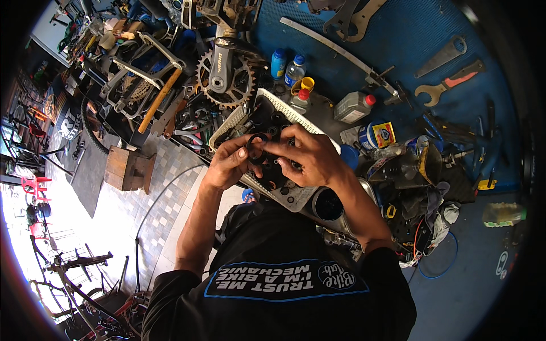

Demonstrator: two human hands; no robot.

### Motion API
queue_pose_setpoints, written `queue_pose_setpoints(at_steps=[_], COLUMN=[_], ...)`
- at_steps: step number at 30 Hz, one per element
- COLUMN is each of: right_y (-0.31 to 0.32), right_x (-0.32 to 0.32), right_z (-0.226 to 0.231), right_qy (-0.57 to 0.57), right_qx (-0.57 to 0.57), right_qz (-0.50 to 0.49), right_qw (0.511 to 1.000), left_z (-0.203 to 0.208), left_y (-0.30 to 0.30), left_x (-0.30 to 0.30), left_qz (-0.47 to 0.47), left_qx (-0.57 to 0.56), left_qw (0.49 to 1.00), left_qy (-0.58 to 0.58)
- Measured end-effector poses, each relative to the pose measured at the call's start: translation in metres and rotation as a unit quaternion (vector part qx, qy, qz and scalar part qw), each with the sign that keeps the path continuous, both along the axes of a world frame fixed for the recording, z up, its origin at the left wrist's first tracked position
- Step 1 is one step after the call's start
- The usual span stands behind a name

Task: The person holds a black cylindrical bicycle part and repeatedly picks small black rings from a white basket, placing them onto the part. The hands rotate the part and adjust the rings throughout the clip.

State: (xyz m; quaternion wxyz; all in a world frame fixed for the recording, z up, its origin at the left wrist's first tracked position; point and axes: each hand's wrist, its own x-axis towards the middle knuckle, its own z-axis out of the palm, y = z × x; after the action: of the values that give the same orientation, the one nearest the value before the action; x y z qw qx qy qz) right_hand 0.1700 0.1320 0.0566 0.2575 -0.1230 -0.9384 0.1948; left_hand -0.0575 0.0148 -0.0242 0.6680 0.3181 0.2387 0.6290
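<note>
My left hand pinches a black ring between thumb and fingers, and the ring is tilted toward me. My right hand reaches in from the other side. Its index finger stretches to the ring and seems to touch it, while the thumb stays apart and lower. Both hands are over a cream perforated plastic basket holding many small dark parts and rings. A small dark ring lies at its near side. My hands hide much of the basket's middle.
Beyond the basket stands a bicycle crank with chainring. To the right are a grey bottle with red cap, a blue-and-yellow tub and a dark round container. An orange-handled tool lies left. Wrenches hang on the blue board.
</note>
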Motion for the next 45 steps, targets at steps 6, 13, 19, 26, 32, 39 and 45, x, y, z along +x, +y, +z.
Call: queue_pose_setpoints(at_steps=[6,13,19,26,32,39,45], right_y=[0.014,-0.002,-0.012,-0.008,0.011,-0.010,0.004], right_x=[0.003,-0.005,-0.021,-0.012,0.000,-0.003,-0.003], right_z=[-0.029,-0.123,-0.149,-0.166,-0.152,-0.137,-0.147], right_qy=[0.027,-0.283,-0.317,-0.289,-0.245,-0.322,-0.304], right_qx=[-0.078,-0.096,-0.094,-0.118,-0.187,-0.134,-0.147], right_qz=[-0.062,-0.069,-0.103,-0.100,-0.121,-0.116,-0.122], right_qw=[0.995,0.952,0.938,0.945,0.944,0.930,0.933], left_z=[-0.010,-0.010,-0.018,-0.017,-0.016,-0.014,-0.012], left_y=[-0.007,-0.013,-0.017,-0.017,-0.016,-0.011,-0.012], left_x=[-0.011,-0.009,-0.010,-0.009,-0.009,-0.004,-0.006], left_qz=[0.020,0.058,0.055,0.056,0.052,0.050,0.054], left_qx=[0.006,-0.004,-0.014,-0.016,-0.022,-0.023,-0.022], left_qw=[0.999,0.998,0.998,0.998,0.998,0.998,0.998], left_qy=[-0.031,-0.030,-0.038,-0.034,-0.025,-0.019,-0.014])
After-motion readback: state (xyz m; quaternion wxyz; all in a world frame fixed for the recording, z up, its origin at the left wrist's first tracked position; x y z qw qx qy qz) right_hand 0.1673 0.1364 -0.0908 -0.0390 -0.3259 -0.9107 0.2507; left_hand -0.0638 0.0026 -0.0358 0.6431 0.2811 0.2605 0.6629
